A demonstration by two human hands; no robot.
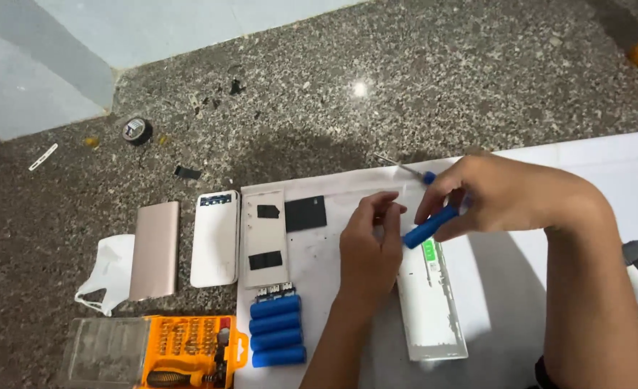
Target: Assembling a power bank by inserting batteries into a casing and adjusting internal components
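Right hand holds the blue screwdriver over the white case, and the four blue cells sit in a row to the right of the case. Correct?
Not quite. The head view shows the four blue cells to the left of the white case, below the open board. The rest holds: the right hand holds the blue screwdriver over the case.

Green label point(429, 251) on white case point(431, 310)

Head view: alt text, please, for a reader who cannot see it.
The right hand holds a blue cell and a screwdriver over a white tray; the left hand rests beside it. Four more cells lie to the left.
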